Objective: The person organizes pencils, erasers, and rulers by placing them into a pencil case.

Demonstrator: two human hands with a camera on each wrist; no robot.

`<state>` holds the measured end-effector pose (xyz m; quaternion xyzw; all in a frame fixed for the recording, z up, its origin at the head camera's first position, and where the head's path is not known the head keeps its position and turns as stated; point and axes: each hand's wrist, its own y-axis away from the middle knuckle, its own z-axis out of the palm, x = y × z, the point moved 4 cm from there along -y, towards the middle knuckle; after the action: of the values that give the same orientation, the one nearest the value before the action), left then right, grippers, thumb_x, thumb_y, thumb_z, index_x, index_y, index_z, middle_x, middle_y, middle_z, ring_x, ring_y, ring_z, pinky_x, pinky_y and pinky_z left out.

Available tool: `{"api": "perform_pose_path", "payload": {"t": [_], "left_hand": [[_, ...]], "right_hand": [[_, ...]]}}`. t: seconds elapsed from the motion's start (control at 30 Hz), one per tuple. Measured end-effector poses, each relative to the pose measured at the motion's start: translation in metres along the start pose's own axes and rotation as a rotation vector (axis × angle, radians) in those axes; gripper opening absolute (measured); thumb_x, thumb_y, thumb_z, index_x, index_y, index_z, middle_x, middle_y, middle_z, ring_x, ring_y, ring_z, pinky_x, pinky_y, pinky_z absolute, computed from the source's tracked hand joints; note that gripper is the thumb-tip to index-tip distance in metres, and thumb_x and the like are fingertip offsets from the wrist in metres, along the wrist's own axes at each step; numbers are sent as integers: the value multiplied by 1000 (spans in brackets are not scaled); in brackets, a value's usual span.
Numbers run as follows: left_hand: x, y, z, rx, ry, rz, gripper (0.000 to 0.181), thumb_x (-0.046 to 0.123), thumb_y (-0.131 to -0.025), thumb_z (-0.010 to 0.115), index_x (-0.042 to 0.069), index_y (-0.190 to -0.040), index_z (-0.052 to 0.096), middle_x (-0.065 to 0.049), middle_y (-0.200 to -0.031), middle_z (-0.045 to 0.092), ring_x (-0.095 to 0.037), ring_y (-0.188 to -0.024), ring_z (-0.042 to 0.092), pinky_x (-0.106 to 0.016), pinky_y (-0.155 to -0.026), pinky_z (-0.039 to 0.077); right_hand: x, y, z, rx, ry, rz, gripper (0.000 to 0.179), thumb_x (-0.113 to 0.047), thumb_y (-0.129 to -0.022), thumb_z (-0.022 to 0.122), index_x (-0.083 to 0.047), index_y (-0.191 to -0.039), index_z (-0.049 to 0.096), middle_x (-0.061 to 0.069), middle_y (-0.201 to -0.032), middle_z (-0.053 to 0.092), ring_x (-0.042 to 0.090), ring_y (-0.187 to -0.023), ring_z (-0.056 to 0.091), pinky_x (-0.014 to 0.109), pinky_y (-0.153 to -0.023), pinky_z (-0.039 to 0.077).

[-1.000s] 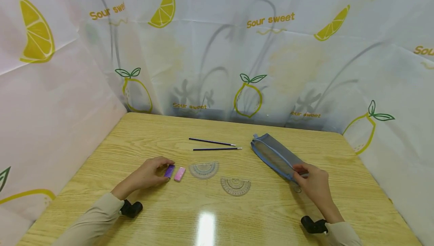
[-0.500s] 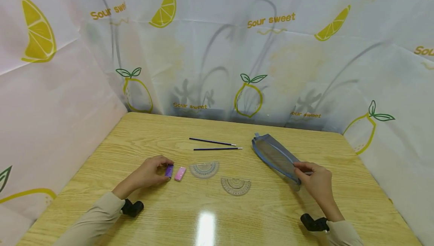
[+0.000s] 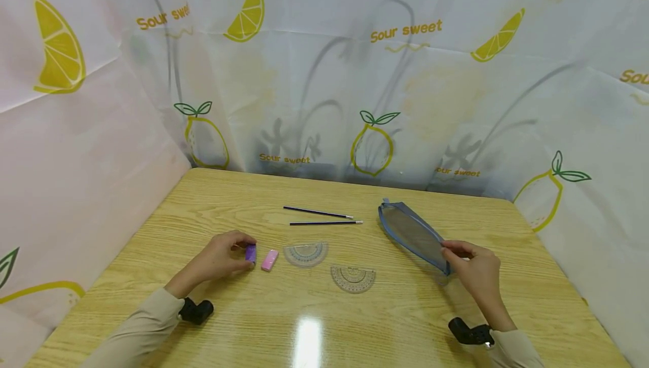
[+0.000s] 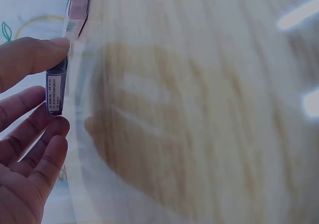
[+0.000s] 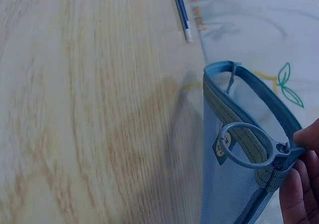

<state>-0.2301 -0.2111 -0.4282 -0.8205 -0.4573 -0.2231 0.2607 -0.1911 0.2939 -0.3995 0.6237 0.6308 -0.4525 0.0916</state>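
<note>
A purple eraser [image 3: 250,252] stands between the thumb and fingers of my left hand [image 3: 220,255]. The left wrist view shows that eraser [image 4: 55,92] pinched, its barcode label facing the camera. A pink eraser [image 3: 270,260] lies just to its right. My right hand [image 3: 476,272] pinches the near end of a blue mesh pencil case [image 3: 390,225] beside the zip. In the right wrist view the case [image 5: 219,102] is unzipped, its mouth gaping, and a round zip-pull ring [image 5: 244,165] hangs by the thumb.
Two clear protractors [image 3: 306,255] [image 3: 353,279] lie mid-table between the hands. Behind them are two dark pencils [image 3: 318,212] [image 3: 324,223] with white ends. A lemon-print cloth [image 3: 314,75] walls in the wooden table [image 3: 243,323] at the back and sides.
My left hand has drawn the purple eraser slightly left, away from the pink one. My right hand has shifted a little right, and the pencil case's mouth has spread wider.
</note>
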Motion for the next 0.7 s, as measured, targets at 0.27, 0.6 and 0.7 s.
{"api": "perform_pose_path", "payload": {"t": [0.27,0.6,0.7], "left_hand": [[2,1,-5,35,44,-29,38,8,-78,82,-2,-111,67,-10,-108,65,-31,-98,62,-44,-83,52],[8,4,-10,94,56,24,31,4,-79,80,0,-107,68,-7,-106,66,-30,-96,63,-43,-81,53],[13,4,-12,119,54,49,30,5,-79,80,1,-106,69,-6,-106,67,-28,-95,63,-42,-81,53]], "right_hand": [[0,0,-1,8,-58,66,11,-8,-83,76,-2,-92,77,6,-81,72,-3,-65,59,16,-54,45],[5,0,-4,6,-163,188,17,-11,-85,76,1,-97,75,-9,-78,70,3,-67,62,19,-55,48],[4,0,-6,-1,-189,220,22,-15,-86,75,2,-100,74,-9,-79,70,3,-67,63,19,-57,49]]}}
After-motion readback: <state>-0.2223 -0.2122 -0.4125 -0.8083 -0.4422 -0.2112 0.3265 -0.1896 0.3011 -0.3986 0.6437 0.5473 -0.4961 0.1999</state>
